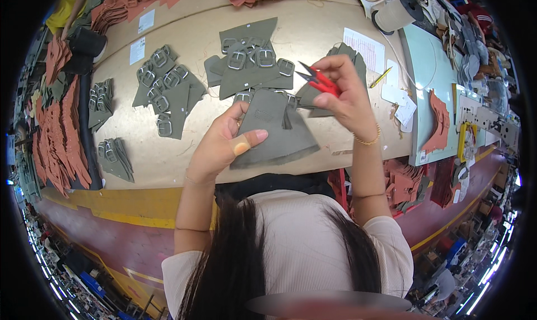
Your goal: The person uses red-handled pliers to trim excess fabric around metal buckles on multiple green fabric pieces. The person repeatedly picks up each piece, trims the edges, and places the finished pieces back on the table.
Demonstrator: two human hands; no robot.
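Note:
My left hand grips a grey-green leather piece, thumb on top and fingers underneath. The piece flares toward its lower edge and has metal buckles at its upper end; a small strap hangs at its right side. A bandage is on the left thumb. Up and to the right, my right hand is closed around red thread snips. Their dark blades point up and left, apart at the tips and off the leather. Beyond the held piece lies a pile of buckled leather pieces. Another grey-green stack lies partly behind my right hand.
More buckled pieces lie at left on the table. Rust-coloured leather pieces hang at the far left. A yellow pen and paper sheets lie at right, near a large thread spool. A glass-like board stands beyond.

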